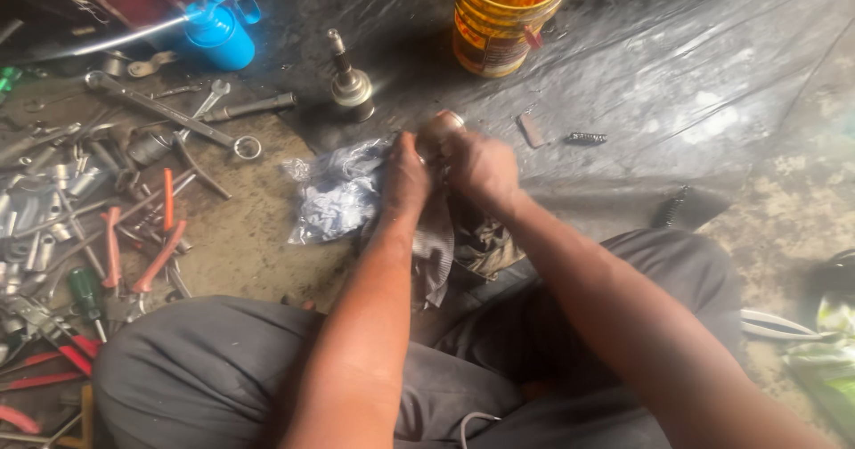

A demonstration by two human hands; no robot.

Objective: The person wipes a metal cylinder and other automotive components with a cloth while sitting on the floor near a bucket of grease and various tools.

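My left hand [405,180] and my right hand [482,167] are closed together around a rounded, greasy metal part [440,129] with a dirty grey rag [438,248] hanging below it. Only the top of the part shows between the fingers. A crumpled clear plastic bag [334,191] lies just left of my left hand. A metal joint with a splined shaft [347,82] stands upright on the floor beyond my hands.
A yellow bucket [499,21] stands at the top middle and a blue oil can [218,28] at top left. Spanners [169,115], sockets and red-handled pliers [165,235] are scattered on the left. A black plastic sheet [668,84] covers the floor on the right.
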